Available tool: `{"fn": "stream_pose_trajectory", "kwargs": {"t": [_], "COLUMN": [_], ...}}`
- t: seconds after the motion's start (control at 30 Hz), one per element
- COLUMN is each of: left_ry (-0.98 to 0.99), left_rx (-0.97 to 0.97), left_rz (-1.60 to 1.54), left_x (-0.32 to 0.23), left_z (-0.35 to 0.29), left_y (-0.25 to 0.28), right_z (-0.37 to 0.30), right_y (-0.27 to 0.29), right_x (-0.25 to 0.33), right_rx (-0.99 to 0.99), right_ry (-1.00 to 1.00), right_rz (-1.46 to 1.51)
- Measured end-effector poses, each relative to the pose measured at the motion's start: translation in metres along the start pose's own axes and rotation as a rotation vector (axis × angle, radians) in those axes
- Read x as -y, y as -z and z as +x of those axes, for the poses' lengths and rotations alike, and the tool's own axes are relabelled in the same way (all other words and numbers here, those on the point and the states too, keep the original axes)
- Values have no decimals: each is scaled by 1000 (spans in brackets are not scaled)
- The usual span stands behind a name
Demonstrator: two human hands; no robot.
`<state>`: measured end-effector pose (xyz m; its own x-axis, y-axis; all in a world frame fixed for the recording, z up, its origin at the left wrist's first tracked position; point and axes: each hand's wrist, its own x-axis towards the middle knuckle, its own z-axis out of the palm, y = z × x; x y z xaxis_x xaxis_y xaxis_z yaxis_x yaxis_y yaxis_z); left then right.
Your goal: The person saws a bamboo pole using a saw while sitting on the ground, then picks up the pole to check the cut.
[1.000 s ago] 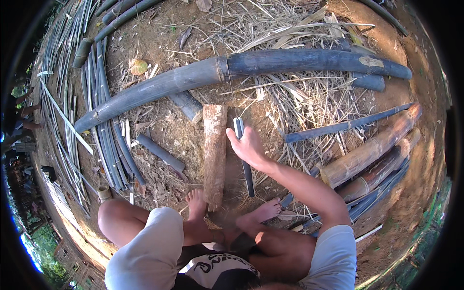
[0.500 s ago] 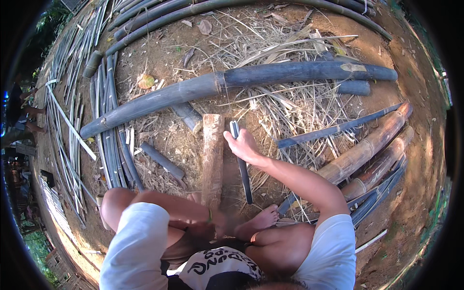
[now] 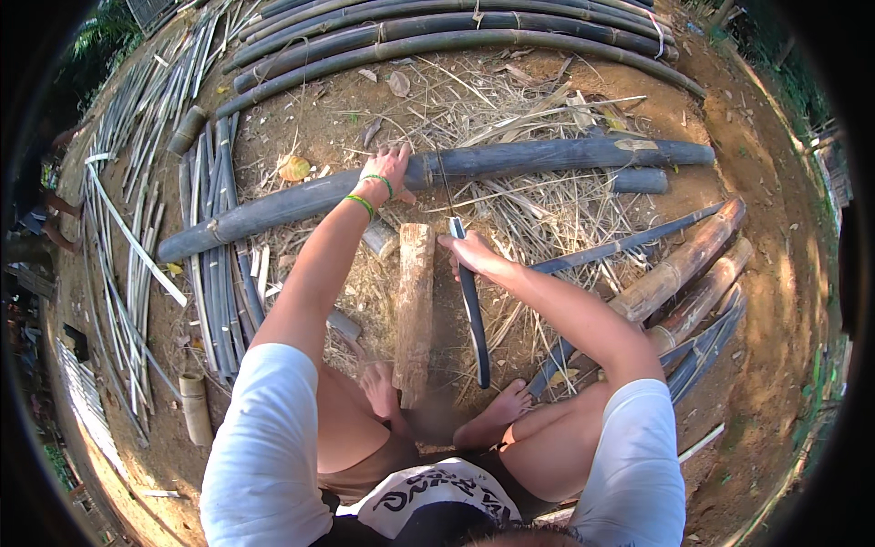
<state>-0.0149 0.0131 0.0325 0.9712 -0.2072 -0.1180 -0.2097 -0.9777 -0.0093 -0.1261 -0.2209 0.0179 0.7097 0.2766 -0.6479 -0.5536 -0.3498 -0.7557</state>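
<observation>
A long dark bamboo pole (image 3: 547, 157) lies crosswise in front of me. My left hand (image 3: 387, 171) is closed over its top, just left of the joint near its middle. A green and a yellow band circle that wrist. In my right hand (image 3: 469, 252) is a saw (image 3: 473, 310) with a long dark handle, held near the blade end, the handle's other end toward my right foot. The thin blade reaches away from me and crosses the pole right of the joint. Between my feet and the pole lies a rough wooden block (image 3: 415, 310), left of the saw handle.
Dry straw and shavings (image 3: 547, 210) lie under and around the pole. At the right are brown bamboo pieces (image 3: 684, 251) and a dark split strip. Long poles (image 3: 410, 50) line the far side. Split strips (image 3: 214, 264) lie leftward, beside a short bamboo tube (image 3: 196, 406).
My left hand has come up from near my legs onto the pole. The right hand has shifted slightly right, and the saw's blade now shows across the pole.
</observation>
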Motion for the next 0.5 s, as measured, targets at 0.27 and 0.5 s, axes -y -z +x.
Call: {"fn": "stream_pose_trajectory", "kwargs": {"t": [0.27, 0.5], "left_ry": [-28, -91], "left_rx": [-156, 14], "left_rz": [-47, -114], "left_x": [-4, -16], "left_z": [7, -49], "left_y": [-57, -31], "right_z": [-14, -64], "right_y": [-20, -44], "right_x": [-37, -72], "right_rx": [-255, -590], "right_ry": [99, 194], "right_rz": [-174, -369]}}
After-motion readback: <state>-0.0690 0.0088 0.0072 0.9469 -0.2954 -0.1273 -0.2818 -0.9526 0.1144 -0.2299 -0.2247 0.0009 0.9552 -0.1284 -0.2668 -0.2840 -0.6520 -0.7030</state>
